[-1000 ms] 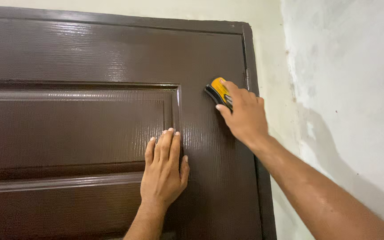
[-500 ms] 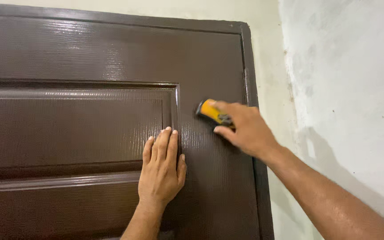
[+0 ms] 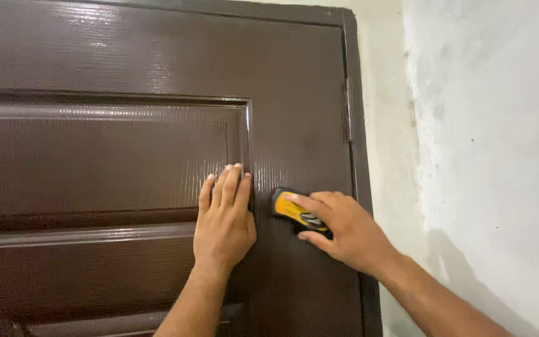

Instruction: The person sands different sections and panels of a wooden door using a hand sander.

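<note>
1. Squarely against the dark brown door, on the plain vertical strip between the raised panel and the hinge side, sits a small yellow-and-black handheld tool. Its body is tilted, with the upper end pointing up and to the left and the lower end running down to the right.
2. Over that tool lies the right hand; the forefinger stretches along the top of the yellow body and the thumb closes on its lower edge, so the tool is pinched between them and pressed flat to the door. Only the tool's upper left end and part of its face show past the fingers; the rest is hidden under the hand.
3. Just beside the tool, to its left, rests the left hand. It holds nothing: the palm is flat on the door and the fingers are pressed together, pointing upward, their tips at the lower right corner of the raised panel. A narrow gap of door surface separates this hand from the tool.
4. Further right, a metal hinge is set where the door meets its dark frame, above the right hand.
5. Beyond the frame stands a pale, roughly plastered wall.
</note>
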